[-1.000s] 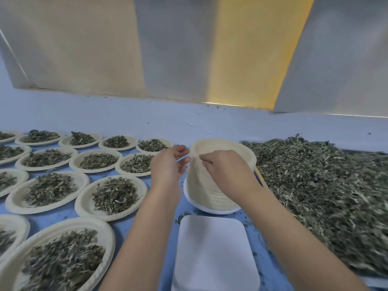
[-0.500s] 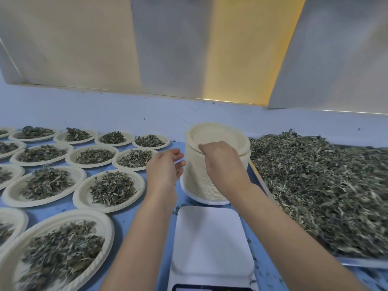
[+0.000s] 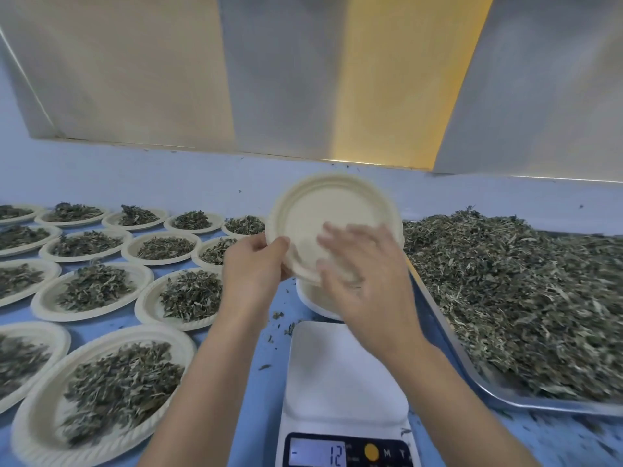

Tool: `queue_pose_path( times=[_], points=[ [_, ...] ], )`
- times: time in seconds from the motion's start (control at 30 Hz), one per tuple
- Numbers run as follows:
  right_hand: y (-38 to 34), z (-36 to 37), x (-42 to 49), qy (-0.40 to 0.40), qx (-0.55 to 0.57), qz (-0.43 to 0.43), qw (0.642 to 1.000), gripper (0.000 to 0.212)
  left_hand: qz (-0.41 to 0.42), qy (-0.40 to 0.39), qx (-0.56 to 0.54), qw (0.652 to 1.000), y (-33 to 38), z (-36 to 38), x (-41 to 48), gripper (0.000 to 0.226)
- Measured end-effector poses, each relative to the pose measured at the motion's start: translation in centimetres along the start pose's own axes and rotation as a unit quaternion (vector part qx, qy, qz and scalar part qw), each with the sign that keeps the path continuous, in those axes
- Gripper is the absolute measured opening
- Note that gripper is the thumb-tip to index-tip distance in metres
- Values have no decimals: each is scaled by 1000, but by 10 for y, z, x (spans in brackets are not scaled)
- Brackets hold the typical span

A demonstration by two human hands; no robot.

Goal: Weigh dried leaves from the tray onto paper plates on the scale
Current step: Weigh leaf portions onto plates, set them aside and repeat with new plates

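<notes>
The left hand [image 3: 251, 264] pinches an empty paper plate [image 3: 323, 210] by its rim; the blurred right hand [image 3: 364, 274] spreads open over it. Next, it probably needs laying flat on the near scale [image 3: 340, 372].

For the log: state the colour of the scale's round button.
The button is orange-yellow; head view shows it.

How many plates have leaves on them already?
14 leaf plates, all left of the scale: five in the back row, four in the next, three in the third, two nearest. More may lie past the left edge.
</notes>
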State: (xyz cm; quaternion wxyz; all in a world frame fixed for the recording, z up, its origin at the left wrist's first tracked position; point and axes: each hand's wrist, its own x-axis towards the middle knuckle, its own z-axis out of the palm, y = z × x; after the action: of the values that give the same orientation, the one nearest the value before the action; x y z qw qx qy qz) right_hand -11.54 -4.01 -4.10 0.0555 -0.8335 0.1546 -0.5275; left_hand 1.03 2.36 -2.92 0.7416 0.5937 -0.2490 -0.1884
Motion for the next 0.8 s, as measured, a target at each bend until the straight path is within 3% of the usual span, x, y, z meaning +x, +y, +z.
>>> queue_pose_path(
  times=[0.1, 0.17, 0.23, 0.4, 0.6, 0.8],
  points=[
    [5, -19, 6, 64, 90, 200, 974, 41, -28, -66, 18, 997, 5, -7, -6, 6],
    [14, -29, 5, 77, 135, 303, 940, 47, -40, -109, 27, 993, 10, -10, -9, 22],
    [21, -35, 1, 77, 158, 355, 918, 46, -43, -140, 65, 987, 15, -13, -10, 35],
    [32, -46, -11, 41, 185, 395, 899, 29, -47, -158, 197, 966, 18, -29, -8, 9],
    [53, -45, -24, -83, 163, 439, 880, 23, -131, -213, 309, 918, 3, -35, -2, 17],
    [64, -33, -39, -160, 71, 447, 877, 16, -180, -239, 367, 881, -10, -31, -3, 25]
  ],
)
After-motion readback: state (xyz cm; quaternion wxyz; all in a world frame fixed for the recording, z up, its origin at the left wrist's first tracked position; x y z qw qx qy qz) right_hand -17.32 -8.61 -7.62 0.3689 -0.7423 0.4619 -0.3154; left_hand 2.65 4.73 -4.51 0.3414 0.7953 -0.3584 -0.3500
